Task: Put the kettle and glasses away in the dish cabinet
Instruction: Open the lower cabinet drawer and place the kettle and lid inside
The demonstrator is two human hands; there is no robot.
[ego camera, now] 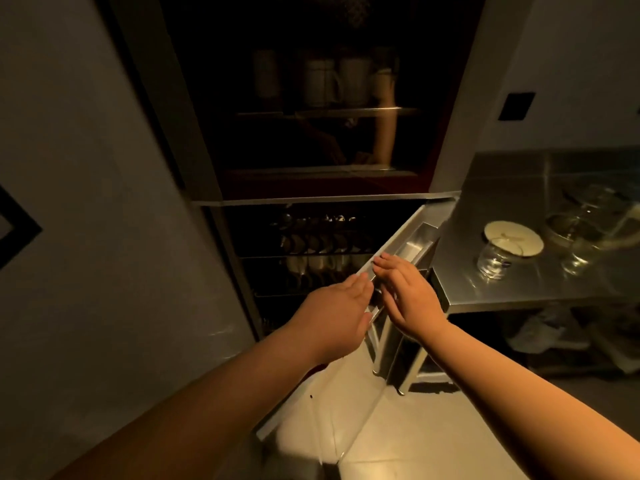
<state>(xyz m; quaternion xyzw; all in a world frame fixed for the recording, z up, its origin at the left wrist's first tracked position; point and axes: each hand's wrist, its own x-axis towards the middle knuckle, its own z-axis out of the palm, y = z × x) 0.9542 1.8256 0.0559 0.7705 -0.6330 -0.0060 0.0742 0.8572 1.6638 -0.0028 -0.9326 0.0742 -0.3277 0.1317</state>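
The dish cabinet stands ahead, dark inside. Its lower door is swung out to the right, seen edge-on. My left hand reaches the door's edge, fingers over it and thumb under. My right hand lies flat against the door's outer face with fingers straight. On the steel table to the right stand a clear glass, a second glass and a blurred glass kettle. A round white lid lies behind the first glass.
Wire racks in the lower compartment hold bowls and cups. Mugs sit on the upper shelf behind a shut glass door. A grey wall closes the left side. Pale floor tiles lie below; cloths lie under the table.
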